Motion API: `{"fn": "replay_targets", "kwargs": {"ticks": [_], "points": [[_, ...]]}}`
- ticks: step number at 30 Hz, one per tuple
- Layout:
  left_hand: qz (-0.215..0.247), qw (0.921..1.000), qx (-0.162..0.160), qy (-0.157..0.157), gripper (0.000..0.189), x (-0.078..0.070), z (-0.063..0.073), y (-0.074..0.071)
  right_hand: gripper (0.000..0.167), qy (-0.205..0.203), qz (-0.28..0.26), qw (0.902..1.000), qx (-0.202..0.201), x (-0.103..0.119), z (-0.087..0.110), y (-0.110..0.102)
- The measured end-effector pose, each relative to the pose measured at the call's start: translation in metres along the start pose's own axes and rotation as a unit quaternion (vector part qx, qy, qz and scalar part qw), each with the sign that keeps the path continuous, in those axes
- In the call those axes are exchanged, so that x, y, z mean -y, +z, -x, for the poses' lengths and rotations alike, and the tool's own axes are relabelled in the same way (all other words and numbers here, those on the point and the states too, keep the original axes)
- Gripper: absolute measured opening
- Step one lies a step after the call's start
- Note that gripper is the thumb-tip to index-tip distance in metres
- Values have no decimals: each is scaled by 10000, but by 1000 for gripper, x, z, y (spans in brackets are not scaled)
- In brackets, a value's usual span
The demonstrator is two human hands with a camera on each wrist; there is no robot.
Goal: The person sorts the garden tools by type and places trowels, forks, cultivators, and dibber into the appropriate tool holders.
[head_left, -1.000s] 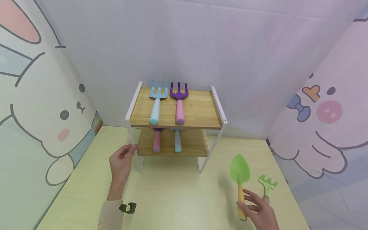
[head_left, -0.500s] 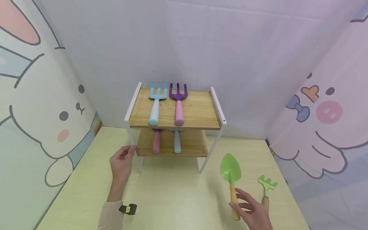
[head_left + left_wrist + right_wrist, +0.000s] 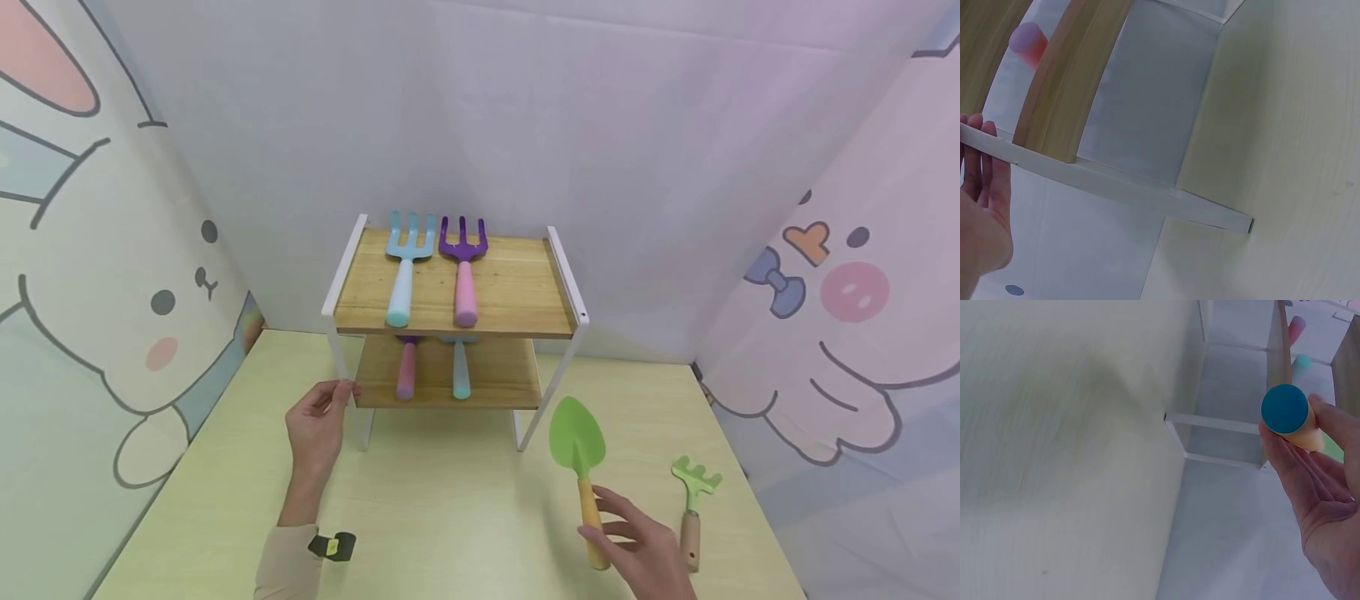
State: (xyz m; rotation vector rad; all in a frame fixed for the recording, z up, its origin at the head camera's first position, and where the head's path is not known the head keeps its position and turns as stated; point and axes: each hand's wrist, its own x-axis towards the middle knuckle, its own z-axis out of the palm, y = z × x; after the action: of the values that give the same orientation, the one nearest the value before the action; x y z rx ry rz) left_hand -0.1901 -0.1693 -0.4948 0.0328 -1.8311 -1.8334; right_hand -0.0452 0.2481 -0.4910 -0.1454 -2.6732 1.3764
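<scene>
A small two-tier shelf with wooden boards (image 3: 521, 283) and white side frames stands before me. My left hand (image 3: 315, 425) grips its left front post at lower-board height; the left wrist view shows fingers behind the white post (image 3: 1129, 194). My right hand (image 3: 637, 542) pinches the yellow handle of a green trowel (image 3: 577, 437), blade up, above the table to the right of the shelf. In the right wrist view the handle's blue end cap (image 3: 1285, 409) faces the camera. On the top board lie a light blue hand fork (image 3: 402, 283) and a purple hand fork with pink handle (image 3: 466, 287).
The lower board carries a pink-handled tool (image 3: 407, 371) and a light blue-handled tool (image 3: 461, 371), their heads partly hidden by the top board. A green hand rake (image 3: 692, 508) with wooden handle lies on the table at right. Fabric walls (image 3: 637, 167) enclose the table.
My right hand has carried the trowel leftward, closer to the shelf, uncovering the hand rake's handle. The left hand keeps its place on the post.
</scene>
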Motion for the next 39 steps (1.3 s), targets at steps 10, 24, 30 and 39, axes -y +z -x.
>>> {"fn": "replay_targets", "kwargs": {"ticks": [10,24,30,39], "points": [[60,10000,-5,-35,18,0,0,1,47,-528,-89,9985,98,9,-4,8],[122,9999,-60,87,16,0,0,2,48,-1337,-583,9878,554,17,-13,16],[130,9999,-58,7,14,0,0,2,47,-1397,-489,9866,683,21,-19,20],[90,9999,-44,-95,16,-18,3,4,46,-1688,-573,9811,748,27,-29,26]]}}
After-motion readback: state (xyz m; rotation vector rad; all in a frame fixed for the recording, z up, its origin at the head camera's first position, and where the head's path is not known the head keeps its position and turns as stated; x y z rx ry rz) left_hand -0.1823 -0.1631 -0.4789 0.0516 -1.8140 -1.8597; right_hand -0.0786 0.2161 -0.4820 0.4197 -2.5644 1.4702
